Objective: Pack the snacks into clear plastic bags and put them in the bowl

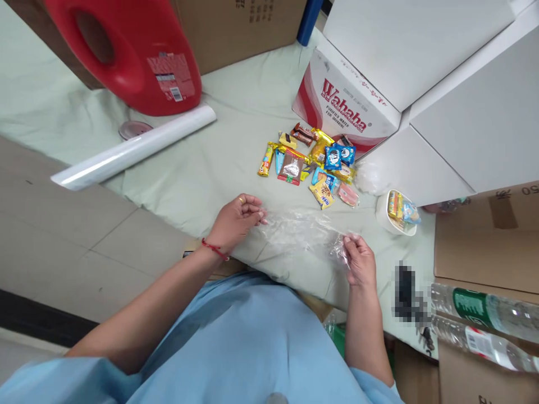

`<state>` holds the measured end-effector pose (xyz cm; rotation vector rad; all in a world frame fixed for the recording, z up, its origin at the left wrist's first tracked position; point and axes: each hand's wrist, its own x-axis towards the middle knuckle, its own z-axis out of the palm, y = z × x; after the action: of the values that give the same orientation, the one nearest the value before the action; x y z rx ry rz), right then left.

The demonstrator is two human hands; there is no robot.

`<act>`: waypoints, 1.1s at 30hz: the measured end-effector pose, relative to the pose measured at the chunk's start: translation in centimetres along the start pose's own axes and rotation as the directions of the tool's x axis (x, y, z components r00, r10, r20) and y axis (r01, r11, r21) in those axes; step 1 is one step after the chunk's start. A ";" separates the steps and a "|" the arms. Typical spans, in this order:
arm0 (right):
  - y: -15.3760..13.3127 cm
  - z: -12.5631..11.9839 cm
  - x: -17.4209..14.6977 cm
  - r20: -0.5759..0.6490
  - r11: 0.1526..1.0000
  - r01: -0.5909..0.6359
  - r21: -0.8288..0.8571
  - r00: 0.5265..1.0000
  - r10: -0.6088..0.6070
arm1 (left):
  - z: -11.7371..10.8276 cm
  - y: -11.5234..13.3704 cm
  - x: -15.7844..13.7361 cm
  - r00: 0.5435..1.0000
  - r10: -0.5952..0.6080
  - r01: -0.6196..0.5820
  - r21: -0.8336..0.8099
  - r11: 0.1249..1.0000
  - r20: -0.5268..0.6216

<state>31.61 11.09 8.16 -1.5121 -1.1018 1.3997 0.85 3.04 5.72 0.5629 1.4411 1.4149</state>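
A clear plastic bag is stretched between my two hands, low over the green cloth. My left hand, with a ring and a red cord at the wrist, pinches its left end between thumb and fingers. At the other end, my right hand grips the bunched plastic. Just beyond the bag lies a pile of small wrapped snacks, in yellow, brown, blue and pink packets. To the right of it stands a white tub holding several more packets.
Behind the snacks stands a Wahaha water carton. A shiny clear roll lies at the left, beside a large red jug. Two plastic bottles lie at the right, near a cardboard box. Crumpled clear plastic sits by the tub.
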 end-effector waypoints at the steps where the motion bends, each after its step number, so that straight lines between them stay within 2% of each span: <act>1: 0.4 -0.1 0.2 -0.016 1.000 -0.006 -0.010 1.000 0.006 | -0.2 -0.1 0.2 1.000 -0.004 0.004 0.013 1.000 -0.023; 3: 1.2 0.1 0.6 -0.057 0.999 -0.009 -0.032 0.998 0.007 | -0.3 -0.3 0.4 0.996 0.034 -0.032 0.030 0.999 -0.084; 6: 2.2 0.2 1.3 -0.114 0.997 -0.002 -0.079 0.993 -0.007 | -0.1 -0.6 0.1 0.970 0.178 -0.172 0.052 0.984 -0.167; 8: 2.6 -0.1 1.6 -0.153 0.985 0.033 -0.168 0.987 -0.059 | -0.1 -0.9 -0.4 0.924 0.330 -0.304 0.150 0.941 -0.191; 10: 2.4 -0.9 1.4 -0.182 0.924 0.127 -0.362 0.962 -0.203 | 0.0 -1.5 -1.0 0.862 0.491 -0.432 0.325 0.841 -0.124; 11: 2.1 -1.3 0.9 -0.179 0.854 0.196 -0.482 0.932 -0.315 | 0.1 -1.8 -1.3 0.840 0.541 -0.478 0.406 0.779 -0.049; 12: 1.7 -1.5 0.3 -0.155 0.756 0.275 -0.594 0.883 -0.443 | 0.2 -2.2 -1.5 0.827 0.561 -0.510 0.464 0.724 0.033; 14: 0.7 -1.5 -1.2 -0.028 0.516 0.442 -0.734 0.739 -0.673 | 0.7 -2.9 -1.8 0.823 0.546 -0.542 0.510 0.668 0.160; 15: 0.3 -1.2 -2.1 0.076 0.395 0.526 -0.753 0.666 -0.742 | 1.0 -3.3 -1.8 0.824 0.533 -0.546 0.515 0.661 0.190; 17: -0.1 0.2 -3.4 0.331 0.192 0.675 -0.713 0.564 -0.756 | 1.5 -3.7 -1.7 0.830 0.526 -0.537 0.522 0.663 0.187; 18: -0.1 1.1 -3.8 0.456 0.121 0.730 -0.673 0.538 -0.709 | 1.7 -3.8 -1.6 0.832 0.530 -0.530 0.523 0.668 0.165; 19: 0.1 2.0 -3.9 0.559 0.074 0.767 -0.638 0.526 -0.641 | 1.8 -3.7 -1.5 0.833 0.535 -0.520 0.524 0.674 0.138; 21: 0.8 3.5 -3.5 0.666 0.033 0.789 -0.613 0.539 -0.516 | 1.6 -3.4 -1.4 0.833 0.546 -0.502 0.530 0.684 0.085; 23: 1.6 4.4 -2.5 0.683 0.042 0.774 -0.632 0.582 -0.441 | 1.0 -2.9 -1.7 0.831 0.555 -0.486 0.539 0.688 0.040; 25: 1.9 4.5 -1.6 0.668 0.112 0.758 -0.642 0.625 -0.404 | 0.3 -2.6 -2.3 0.823 0.568 -0.478 0.543 0.691 0.003; 28: 1.8 4.1 -1.4 0.628 0.344 0.728 -0.593 0.686 -0.368 | -0.1 -2.6 -3.5 0.824 0.566 -0.471 0.514 0.717 -0.034; 30: 1.5 4.0 -2.0 0.557 0.525 0.647 -0.553 0.756 -0.343 | 0.4 -2.9 -4.1 0.873 0.483 -0.409 0.446 0.796 -0.061; 33: 1.1 4.4 -3.1 0.400 0.762 0.440 -0.475 0.879 -0.258 | 1.6 -3.2 -4.9 0.980 0.197 -0.186 0.256 0.948 -0.017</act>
<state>27.29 7.73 7.69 -1.3661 -2.0241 1.1154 5.16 -1.07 4.62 0.8600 1.6505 1.4067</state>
